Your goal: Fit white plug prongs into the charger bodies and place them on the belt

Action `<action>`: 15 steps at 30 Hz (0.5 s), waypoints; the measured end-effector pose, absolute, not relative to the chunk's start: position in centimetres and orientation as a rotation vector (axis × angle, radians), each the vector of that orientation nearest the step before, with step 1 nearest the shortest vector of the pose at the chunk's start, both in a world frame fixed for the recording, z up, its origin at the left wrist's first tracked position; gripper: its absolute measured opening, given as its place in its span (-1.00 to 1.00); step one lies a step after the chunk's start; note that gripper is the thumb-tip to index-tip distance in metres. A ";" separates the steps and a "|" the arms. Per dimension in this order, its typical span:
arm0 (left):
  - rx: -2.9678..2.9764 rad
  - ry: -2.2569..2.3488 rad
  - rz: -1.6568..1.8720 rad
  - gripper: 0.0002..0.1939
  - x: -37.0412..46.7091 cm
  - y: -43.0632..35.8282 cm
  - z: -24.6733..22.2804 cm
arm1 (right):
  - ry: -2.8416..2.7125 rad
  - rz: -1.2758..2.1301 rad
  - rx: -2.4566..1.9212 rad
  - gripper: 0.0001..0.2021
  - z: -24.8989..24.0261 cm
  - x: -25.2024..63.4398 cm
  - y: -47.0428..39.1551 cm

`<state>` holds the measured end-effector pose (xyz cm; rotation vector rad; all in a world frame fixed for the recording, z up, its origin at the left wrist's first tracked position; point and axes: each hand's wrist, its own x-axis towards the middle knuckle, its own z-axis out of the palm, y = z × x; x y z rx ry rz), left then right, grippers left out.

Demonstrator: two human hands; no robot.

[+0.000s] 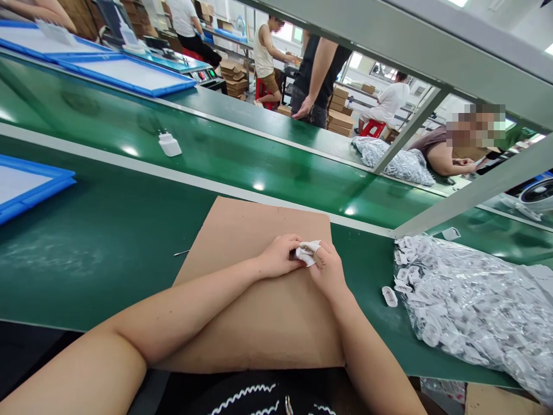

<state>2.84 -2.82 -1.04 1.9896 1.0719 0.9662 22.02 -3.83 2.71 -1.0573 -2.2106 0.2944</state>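
Gripping above the cardboard sheet (pixel 259 340): left hand (pixel 280 256) and right hand (pixel 330 271) together, both closed on a small white piece (pixel 306 255), partly hidden. Right, on worktop (pixel 108 230): clear bag of white parts (pixel 475 305). Far left: white plug adapter (pixel 170 146) on green belt (pixel 242 164).

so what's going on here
A person is holding a small white item between the fingers of the left hand and right hand, above a cardboard sheet on the green table; exactly what it is can't be made out. To the right lies a clear plastic bag of white parts, with a loose white part beside it. Farther back, a white plug lies on the green strip beyond the pale rail.
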 end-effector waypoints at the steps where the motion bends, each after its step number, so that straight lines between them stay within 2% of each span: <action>1: 1.992 1.077 0.965 -0.79 2.8 -2.8 -1.0 | -2.216 0.283 -1.078 -0.81 2.8 22.0 -3.8; 11: 1.977 1.097 0.958 -0.78 2.8 -2.8 -1.2 | -2.232 0.114 -1.107 -0.77 2.1 21.8 -3.7; 15: 1.979 1.092 0.967 -0.83 2.9 -2.8 -1.0 | -2.166 0.114 -1.118 -0.83 1.7 21.6 -3.5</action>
